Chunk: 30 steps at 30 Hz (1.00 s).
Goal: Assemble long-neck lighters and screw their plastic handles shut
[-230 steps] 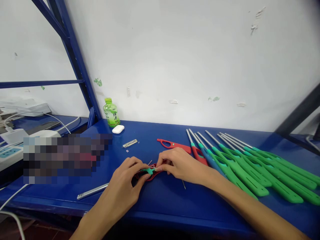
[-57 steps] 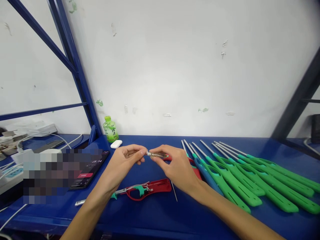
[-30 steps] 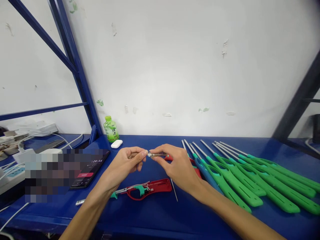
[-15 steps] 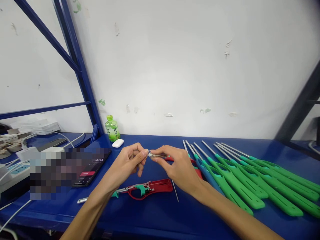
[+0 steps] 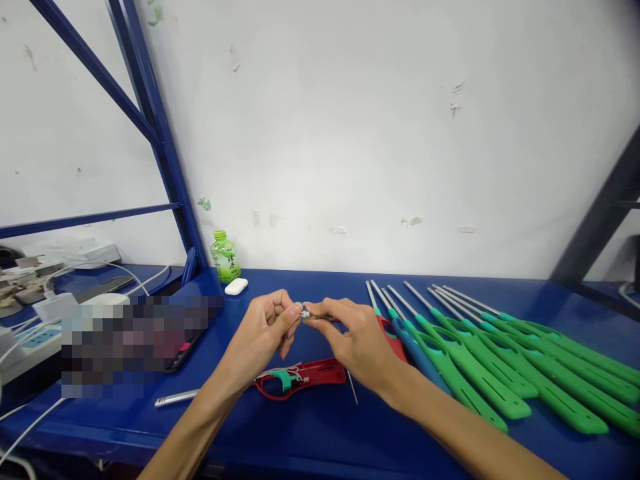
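My left hand (image 5: 270, 328) is closed, its thumb and finger pinching a tiny whitish part (image 5: 305, 314). The fingers of my right hand (image 5: 353, 333) are pinched close beside it on a thin piece, mostly hidden, whose kind I cannot make out. Both hands meet above the blue table. Below them lies an opened red lighter shell (image 5: 325, 372) with a green trigger (image 5: 283, 380) and white wires inside. Its metal tube (image 5: 177, 398) sticks out to the left, partly behind my left forearm. A thin metal rod (image 5: 353, 387) rests below my right hand.
Several green long-neck lighters (image 5: 480, 373) lie fanned out at the right, beside a blue one (image 5: 417, 350) and a red one (image 5: 393, 337). A green bottle (image 5: 226, 257) and white case (image 5: 236, 287) stand back left. A phone (image 5: 183, 357), cables and power strip (image 5: 35, 343) lie left.
Both hands have shifted slightly to the right with the small part between them. The thin metal piece at my right fingers shows less now. The opened lighter stays put.
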Tool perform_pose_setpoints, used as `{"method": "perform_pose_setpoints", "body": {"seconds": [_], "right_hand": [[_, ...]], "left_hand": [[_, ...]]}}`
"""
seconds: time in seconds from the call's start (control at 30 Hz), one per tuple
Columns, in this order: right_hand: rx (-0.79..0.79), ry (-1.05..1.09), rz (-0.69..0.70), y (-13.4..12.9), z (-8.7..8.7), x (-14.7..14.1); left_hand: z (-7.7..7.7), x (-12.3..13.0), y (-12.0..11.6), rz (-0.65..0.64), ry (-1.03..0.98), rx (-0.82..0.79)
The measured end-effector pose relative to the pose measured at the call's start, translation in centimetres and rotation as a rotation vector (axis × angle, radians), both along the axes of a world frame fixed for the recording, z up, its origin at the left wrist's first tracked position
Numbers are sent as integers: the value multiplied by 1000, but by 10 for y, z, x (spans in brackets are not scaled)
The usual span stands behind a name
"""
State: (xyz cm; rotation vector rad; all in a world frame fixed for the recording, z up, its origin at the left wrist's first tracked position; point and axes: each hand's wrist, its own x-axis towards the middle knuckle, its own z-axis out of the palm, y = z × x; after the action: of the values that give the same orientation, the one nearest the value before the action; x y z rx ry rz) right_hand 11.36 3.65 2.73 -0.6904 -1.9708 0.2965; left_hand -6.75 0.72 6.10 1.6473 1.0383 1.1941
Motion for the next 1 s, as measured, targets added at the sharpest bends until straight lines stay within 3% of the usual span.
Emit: {"method": "perform_pose_setpoints", "body": {"seconds": [0.27,0.47,0.63,0.83,1.0], "right_hand": [[-46,0,23,-3,5,1],[-102,48,27,0,18,3],[-155,107,-70,8,23,9],[-153,33,-99,13,21,13],[-165,-60,-85,13,16,11]], "left_hand": [[1,-2,3,36,105,4],[9,-29,15,241,395,87],[-1,-53,28,395,703,96],[-14,-59,34,351,891,82],[-5,-52,25,251,931,75]]}}
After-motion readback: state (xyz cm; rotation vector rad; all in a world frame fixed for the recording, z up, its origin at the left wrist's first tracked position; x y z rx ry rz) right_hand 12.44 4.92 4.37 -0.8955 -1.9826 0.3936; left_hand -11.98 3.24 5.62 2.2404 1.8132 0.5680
